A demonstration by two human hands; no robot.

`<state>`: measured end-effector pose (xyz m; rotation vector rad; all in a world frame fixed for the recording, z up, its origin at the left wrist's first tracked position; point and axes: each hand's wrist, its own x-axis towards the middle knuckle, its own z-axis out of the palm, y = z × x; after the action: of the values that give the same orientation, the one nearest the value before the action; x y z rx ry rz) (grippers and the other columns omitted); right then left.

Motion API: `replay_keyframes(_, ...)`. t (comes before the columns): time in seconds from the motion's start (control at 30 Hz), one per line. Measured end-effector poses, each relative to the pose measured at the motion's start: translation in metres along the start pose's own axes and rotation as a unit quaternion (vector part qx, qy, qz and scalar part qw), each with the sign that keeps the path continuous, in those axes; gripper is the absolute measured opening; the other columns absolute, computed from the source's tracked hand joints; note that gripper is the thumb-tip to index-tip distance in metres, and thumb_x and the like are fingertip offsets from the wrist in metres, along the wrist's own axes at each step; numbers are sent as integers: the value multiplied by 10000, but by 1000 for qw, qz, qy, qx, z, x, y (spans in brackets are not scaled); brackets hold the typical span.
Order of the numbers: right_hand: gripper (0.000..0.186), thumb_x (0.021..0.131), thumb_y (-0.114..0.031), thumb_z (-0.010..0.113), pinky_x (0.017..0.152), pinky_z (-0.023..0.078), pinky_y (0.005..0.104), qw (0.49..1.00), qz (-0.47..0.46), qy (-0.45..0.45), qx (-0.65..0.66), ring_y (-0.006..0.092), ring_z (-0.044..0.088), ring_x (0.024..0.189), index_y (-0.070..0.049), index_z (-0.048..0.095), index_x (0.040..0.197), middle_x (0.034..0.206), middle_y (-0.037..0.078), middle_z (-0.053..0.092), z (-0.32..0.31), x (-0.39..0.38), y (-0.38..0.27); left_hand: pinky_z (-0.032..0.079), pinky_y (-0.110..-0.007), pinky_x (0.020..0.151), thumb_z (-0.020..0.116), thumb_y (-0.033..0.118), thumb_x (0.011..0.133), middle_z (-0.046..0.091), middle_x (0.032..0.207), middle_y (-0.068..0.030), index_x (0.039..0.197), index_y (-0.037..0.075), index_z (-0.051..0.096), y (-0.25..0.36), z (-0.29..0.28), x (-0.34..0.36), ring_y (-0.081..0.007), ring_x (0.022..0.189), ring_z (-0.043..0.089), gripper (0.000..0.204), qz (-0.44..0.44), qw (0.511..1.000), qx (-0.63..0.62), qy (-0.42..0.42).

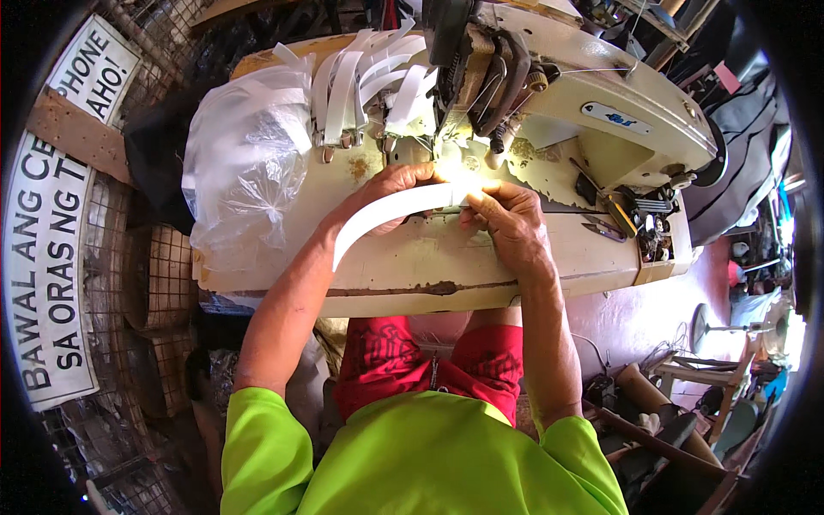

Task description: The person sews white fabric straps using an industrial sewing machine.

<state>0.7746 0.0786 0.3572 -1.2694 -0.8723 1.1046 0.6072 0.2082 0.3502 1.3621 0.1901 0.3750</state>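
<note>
White strip [378, 209] arcs across the left hand [388, 182], whose grip cannot be told; the right hand [518, 225] pinches its end. Even tension would likely prevent twisting.

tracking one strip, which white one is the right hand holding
The curved white strip in front, its right end in the right hand; the other white strips lie bunched farther back.

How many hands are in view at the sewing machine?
2: the left hand at the white strip's curved stretch, and the right hand at its right end. Both show, though some fingers are partly hidden.
</note>
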Motion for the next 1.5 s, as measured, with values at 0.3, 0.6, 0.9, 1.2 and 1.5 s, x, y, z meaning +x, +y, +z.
replay_keyframes(0.3,244,870,-162,692,702,541,275,995,51,-76,35,153,653,704,53,674,984,793,104,687,-13,5,-7,396,-223,789,645,379,895,561,956,12,1096,59,511,8,0,2,-62,883,490,401,-8,998,40,-40)
replay_keyframes(0.6,270,812,-146,746,684,545,289,992,62,-106,2,166,658,704,72,672,954,804,114,689,-16,14,-6,387,-217,742,637,378,894,546,919,27,1049,76,530,3,-7,4,-51,832,470,356,0,996,79,-39)
replay_keyframes(0.9,285,762,-224,810,640,503,259,993,51,-91,-46,115,613,662,21,698,853,734,57,669,-12,15,-10,408,-251,889,650,337,900,591,1025,-2,1095,59,546,-1,-5,6,-80,975,530,355,-19,996,77,-47)
replay_keyframes(1.2,203,801,-162,757,597,484,233,993,71,-90,-31,111,601,612,12,681,874,690,55,656,-11,13,-10,435,-214,744,622,241,932,601,909,6,1031,46,555,0,-1,6,-43,830,531,230,13,998,20,-52)
replay_keyframes(1.5,207,842,-138,718,612,530,251,993,77,-91,-10,134,646,664,44,682,933,785,102,686,-9,11,-14,458,-206,773,631,236,920,633,977,-3,1087,53,573,6,-10,5,-45,889,574,254,-16,996,-11,-90)
